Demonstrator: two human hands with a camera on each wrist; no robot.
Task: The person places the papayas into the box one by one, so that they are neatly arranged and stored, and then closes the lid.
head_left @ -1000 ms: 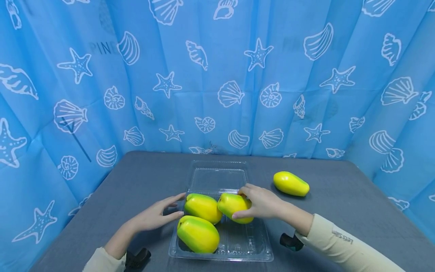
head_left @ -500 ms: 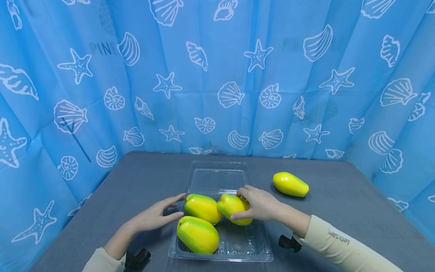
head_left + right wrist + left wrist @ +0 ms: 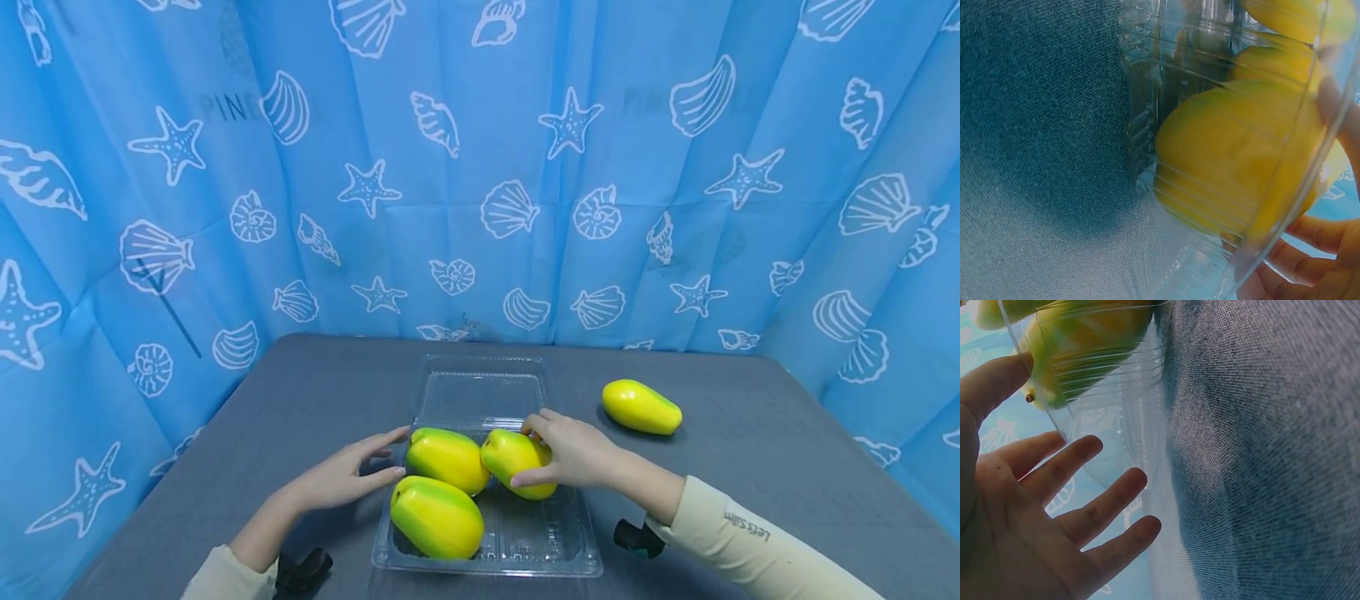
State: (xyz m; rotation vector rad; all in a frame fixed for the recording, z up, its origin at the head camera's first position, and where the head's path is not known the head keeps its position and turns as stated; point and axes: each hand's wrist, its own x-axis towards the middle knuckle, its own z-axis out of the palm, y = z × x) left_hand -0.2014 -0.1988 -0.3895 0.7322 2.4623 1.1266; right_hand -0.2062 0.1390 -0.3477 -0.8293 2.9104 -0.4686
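Note:
A clear plastic clamshell box [image 3: 536, 570] lies with its lid [image 3: 483, 398] folded back, away from the person. Two yellow-green papayas sit in its left half: a front papaya [image 3: 437, 518] and a back papaya [image 3: 448, 461]. My right hand [image 3: 573, 450] grips a third papaya [image 3: 517, 463] at the back right of the box, thumb on the near side and fingers at the far side. Through the box wall the right wrist view shows this held papaya [image 3: 1235, 156]. My left hand [image 3: 341, 475], fingers spread, touches the box's left rim; the left wrist view shows its palm [image 3: 1016, 525] holding nothing.
Another papaya [image 3: 642, 407] lies on the grey table [image 3: 750, 433], right of the lid. A blue curtain [image 3: 480, 125] with white shells and starfish hangs behind and at both sides. Dark wrist-camera mounts [image 3: 639, 537] hang under the forearms.
My right hand and its papaya have shifted slightly toward the person within the box. The left hand stays in place at the rim.

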